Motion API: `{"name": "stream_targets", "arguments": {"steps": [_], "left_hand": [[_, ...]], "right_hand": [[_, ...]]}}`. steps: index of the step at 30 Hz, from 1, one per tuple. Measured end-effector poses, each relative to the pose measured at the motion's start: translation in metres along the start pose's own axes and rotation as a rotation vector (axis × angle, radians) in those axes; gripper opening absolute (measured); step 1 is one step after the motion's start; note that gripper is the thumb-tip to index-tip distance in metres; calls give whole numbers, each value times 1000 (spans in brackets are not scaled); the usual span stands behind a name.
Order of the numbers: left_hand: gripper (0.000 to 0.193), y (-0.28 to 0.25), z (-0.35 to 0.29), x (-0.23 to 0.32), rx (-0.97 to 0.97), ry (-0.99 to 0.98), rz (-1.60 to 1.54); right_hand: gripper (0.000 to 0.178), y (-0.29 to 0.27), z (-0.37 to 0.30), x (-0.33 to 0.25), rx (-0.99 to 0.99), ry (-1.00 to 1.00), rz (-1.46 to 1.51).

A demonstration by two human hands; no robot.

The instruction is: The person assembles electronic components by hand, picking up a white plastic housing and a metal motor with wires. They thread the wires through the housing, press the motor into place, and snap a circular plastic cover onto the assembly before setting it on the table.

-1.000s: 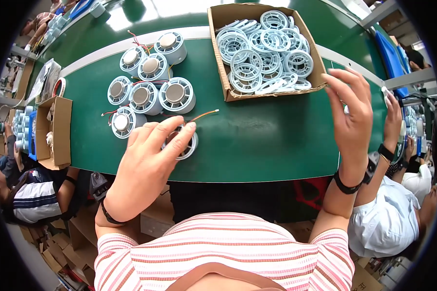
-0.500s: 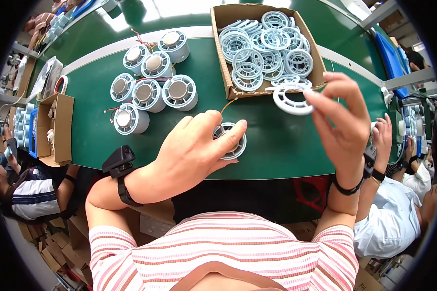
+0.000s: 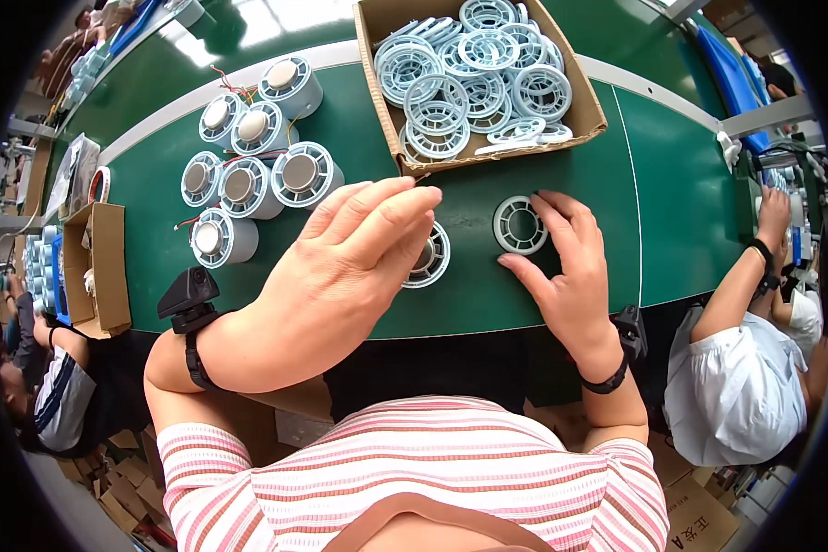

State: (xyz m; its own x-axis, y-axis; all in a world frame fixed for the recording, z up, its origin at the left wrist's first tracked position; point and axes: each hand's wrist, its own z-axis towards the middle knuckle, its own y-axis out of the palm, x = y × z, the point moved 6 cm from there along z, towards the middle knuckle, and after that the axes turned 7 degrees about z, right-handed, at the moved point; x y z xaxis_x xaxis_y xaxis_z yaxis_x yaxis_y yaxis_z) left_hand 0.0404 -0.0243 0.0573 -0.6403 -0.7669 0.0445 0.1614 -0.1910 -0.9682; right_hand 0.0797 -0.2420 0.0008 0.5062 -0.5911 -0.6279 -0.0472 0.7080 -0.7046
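A pale spoked plastic ring [image 3: 500, 227] lies flat on the green table. My right hand [image 3: 575, 276] has its fingers at the ring's right rim and its thumb at the lower edge, closed around it. To the left is a round pale-blue part with a spoked rim [image 3: 442, 256], half hidden behind my left hand. My left hand [image 3: 354, 244] hovers over that part, its fingers stretched out and nothing visible in them. Its palm side cannot be seen. A group of round blue units with metal discs and thin wires [image 3: 305, 177] stands on the left.
A cardboard box [image 3: 506, 156] full of pale-blue spoked rings stands beyond my hands. At the far left is a smaller cardboard box [image 3: 110, 267], near a tape roll [image 3: 99, 184]. Co-workers sit on both sides; one in a light-blue shirt [image 3: 731, 396] is at the right.
My right hand has come down and left, bringing the ring from the air near the box to the table. My left hand has lifted off the round part, its fingers straightening. The view has shifted.
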Motion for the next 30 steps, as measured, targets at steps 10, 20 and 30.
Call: {"name": "stream_targets", "arguments": {"steps": [10,20,30], "left_hand": [[70,19,-1,-14,-134,-185,-443],[68,60,-15,-8,-326,-606,-1418],[65,72,-12,-7,-317,-590,-1677]], "right_hand": [[72,12,5,-16,101,112,61],[80,5,10,-54,-30,-13,564],[85,20,24,-70,-284,-202,531]]}}
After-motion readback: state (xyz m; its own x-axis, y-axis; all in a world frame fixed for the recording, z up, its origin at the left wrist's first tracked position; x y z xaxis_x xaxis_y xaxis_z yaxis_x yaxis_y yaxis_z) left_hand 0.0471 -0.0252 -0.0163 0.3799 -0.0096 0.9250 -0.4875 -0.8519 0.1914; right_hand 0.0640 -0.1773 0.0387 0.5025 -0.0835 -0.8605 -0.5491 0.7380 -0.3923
